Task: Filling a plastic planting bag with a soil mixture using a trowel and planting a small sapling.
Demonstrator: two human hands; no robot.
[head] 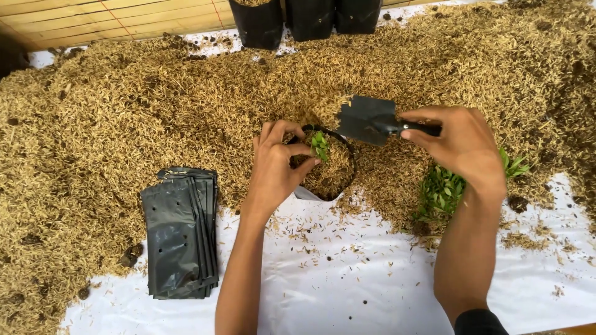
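While left hand steadies it — seedling small, green, upright.

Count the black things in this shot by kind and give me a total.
Filled bags at the back: 3
Bag being filled: 1
Flat bag stack: 1
Trowel in right hand: 1
Total: 6

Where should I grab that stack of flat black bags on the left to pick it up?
Probably pinch the stack of black bags at its near short edge, coming from the white sheet side. That end lies over bare sheet, while husk crowds the far end and left side.
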